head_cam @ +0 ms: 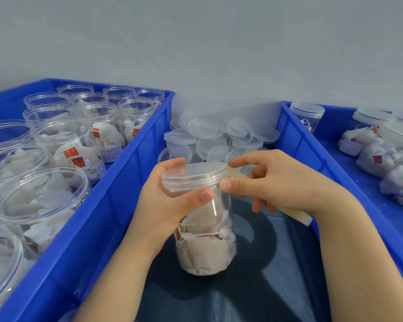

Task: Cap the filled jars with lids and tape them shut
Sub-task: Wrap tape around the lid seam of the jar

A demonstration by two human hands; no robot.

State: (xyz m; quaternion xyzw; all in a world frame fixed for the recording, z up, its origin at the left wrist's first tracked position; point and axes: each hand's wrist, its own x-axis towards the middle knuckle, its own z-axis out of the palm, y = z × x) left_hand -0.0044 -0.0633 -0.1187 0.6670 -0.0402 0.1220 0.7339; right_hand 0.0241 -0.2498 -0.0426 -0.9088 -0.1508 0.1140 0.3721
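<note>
Capped jar (207,247) gripped in left hand (165,201), right hand (277,182) pinching tape (299,217)

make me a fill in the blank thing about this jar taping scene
The left hand grips a jar whose lid is already ____.
The right hand holds a roll of ____.
Jars in the left crate have no ____.
Loose lids lie between it and the right crate, both coloured ____.
Missing: on; tape; lids; blue

Dark surface (277,287), prob. table: 2 crates (116,205) (296,140), lids (209,140).
</note>
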